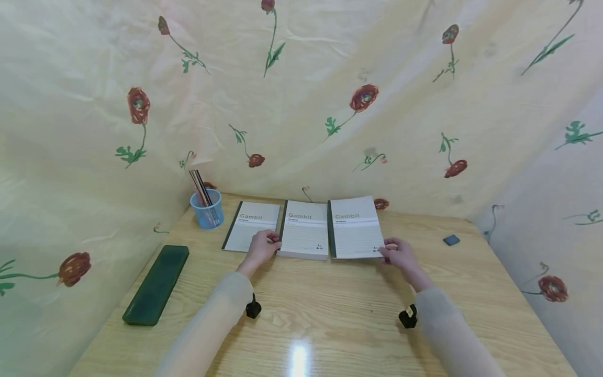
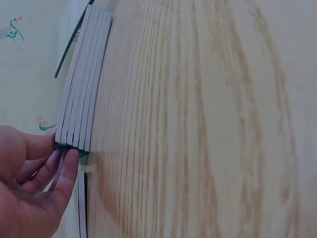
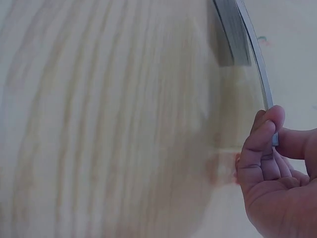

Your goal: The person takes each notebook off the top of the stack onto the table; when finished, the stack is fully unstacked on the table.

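Three places along the back of the table hold pale Gambit notebooks with dark spines. In the middle is a stack of notebooks, its page edges visible in the left wrist view. My left hand grips that stack at its near left corner, thumb on the cover side and fingers by the spine. To its left lies a notebook, partly behind that hand. My right hand pinches the near right corner of the right notebook, whose thin edge is raised off the table in the right wrist view.
A blue pen cup with pencils stands at the back left. A dark green case lies along the left edge. Near the right side is a small dark blue block. Flowered cloth hangs behind the wooden table.
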A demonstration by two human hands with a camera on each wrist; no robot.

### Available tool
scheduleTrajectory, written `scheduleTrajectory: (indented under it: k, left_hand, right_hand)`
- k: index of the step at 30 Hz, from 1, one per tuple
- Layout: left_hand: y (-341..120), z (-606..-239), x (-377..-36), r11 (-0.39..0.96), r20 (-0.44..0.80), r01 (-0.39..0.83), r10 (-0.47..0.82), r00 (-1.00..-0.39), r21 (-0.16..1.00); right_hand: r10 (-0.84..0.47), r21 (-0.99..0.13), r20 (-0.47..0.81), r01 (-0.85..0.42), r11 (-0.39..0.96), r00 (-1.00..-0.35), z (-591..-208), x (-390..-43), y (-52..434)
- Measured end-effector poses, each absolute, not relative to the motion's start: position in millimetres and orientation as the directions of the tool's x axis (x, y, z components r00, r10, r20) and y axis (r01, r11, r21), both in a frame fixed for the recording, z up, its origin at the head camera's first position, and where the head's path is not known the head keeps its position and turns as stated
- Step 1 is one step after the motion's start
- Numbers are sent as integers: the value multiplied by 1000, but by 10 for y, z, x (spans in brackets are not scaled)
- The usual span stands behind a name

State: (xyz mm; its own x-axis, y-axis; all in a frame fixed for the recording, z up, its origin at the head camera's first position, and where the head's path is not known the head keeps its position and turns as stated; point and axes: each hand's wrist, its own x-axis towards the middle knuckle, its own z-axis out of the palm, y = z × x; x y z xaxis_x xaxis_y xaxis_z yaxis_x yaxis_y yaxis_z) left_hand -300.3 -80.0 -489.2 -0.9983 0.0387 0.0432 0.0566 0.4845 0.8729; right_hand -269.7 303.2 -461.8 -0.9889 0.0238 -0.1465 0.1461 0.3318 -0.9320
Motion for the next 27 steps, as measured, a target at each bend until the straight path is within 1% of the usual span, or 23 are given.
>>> scheduleTrajectory:
  k: [9, 16, 20, 27]
  left_hand:
    - [-793, -4891, -2990, 481, 34, 48, 38, -999, 875]
    - [-799, -4906, -2978, 479, 27, 39, 32, -999, 877]
    - [-798, -4909, -2976, 479, 24, 33, 26, -999, 877]
    - [-799, -4920, -2995, 474, 53, 62, 32, -998, 878]
  right_hand:
    - [65, -910, -190, 201, 363, -980, -4718, -2667, 3135]
    - [92, -893, -211, 230, 387, -973, -4827, -2703, 3103]
    - [98, -895, -221, 241, 374, -970, -4841, -2696, 3058]
    - [146, -876, -219, 261, 406, -965, -4839, -2666, 3024]
